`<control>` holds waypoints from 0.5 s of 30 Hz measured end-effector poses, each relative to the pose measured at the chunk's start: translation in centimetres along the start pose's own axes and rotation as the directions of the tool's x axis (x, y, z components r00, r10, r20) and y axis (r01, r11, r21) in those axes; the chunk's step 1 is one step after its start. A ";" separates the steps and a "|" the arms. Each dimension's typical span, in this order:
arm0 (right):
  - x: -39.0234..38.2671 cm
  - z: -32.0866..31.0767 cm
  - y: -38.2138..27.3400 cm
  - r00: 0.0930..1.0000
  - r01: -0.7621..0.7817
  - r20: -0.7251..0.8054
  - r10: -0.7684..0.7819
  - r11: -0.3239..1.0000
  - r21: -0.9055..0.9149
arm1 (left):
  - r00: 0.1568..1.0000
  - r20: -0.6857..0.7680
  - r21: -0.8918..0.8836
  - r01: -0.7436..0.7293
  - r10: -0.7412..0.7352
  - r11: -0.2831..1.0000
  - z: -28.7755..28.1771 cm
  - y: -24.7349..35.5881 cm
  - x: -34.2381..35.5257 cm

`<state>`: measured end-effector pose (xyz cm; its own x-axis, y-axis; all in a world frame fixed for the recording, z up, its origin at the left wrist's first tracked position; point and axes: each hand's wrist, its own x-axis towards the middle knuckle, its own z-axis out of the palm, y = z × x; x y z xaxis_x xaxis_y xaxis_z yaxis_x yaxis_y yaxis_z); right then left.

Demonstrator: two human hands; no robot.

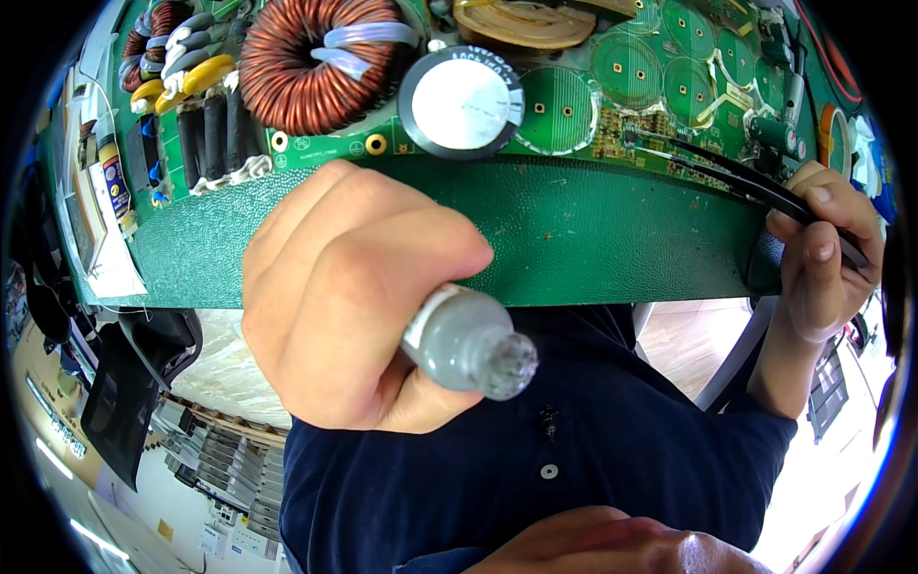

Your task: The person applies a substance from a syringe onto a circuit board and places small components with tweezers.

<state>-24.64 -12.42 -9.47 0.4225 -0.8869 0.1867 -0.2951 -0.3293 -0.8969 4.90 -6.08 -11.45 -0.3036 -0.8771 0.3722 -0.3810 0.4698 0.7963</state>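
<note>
My left hand [359, 297] is closed around a small grey translucent bottle [459, 340], just below the circuit board's near edge, its tapered end pointing toward me. My right hand [822, 249] grips black tweezers [765, 187], whose slim tips reach left onto a cluster of tiny parts [626, 139] on the green circuit board [729, 115]; whether they touch is unclear. A large copper-wound ring coil [282, 77] and a round capacitor with a silver top [459, 96] sit on the board, left of that cluster.
The green mat [574, 230] runs along the bench's front. Papers [115, 258] and a yellow-and-blue tube [115, 182] lie at the left. A tape roll [834, 139] and red wires [837, 57] are at the far right. A black chair [124, 402] stands below left.
</note>
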 end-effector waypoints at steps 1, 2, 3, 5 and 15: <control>0.0 0.0 0.0 1.000 0.000 -0.001 0.000 1.000 0.003 | 1.000 0.003 0.000 0.001 -0.001 1.000 0.0 0.0 0.1; 0.1 0.0 0.0 1.000 0.004 0.003 -0.004 1.000 0.007 | 1.000 0.005 0.000 0.002 -0.002 1.000 0.0 0.0 0.1; 0.1 0.0 0.0 1.000 0.009 0.006 -0.009 1.000 0.011 | 1.000 0.008 0.000 0.004 -0.004 1.000 0.0 0.0 0.1; 0.2 0.1 0.1 1.000 0.021 0.012 -0.021 1.000 0.017 | 1.000 0.009 0.000 0.008 -0.008 1.000 -0.1 0.0 0.1; 0.4 -0.2 0.4 0.995 0.083 0.051 -0.084 0.996 0.019 | 0.999 -0.017 0.002 0.030 -0.030 1.000 0.2 0.2 0.0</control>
<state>-24.75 -12.92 -9.67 0.4890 -0.8386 0.2402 -0.2429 -0.3954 -0.8858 4.61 -5.98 -11.41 -0.2774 -0.8925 0.3557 -0.3919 0.4431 0.8062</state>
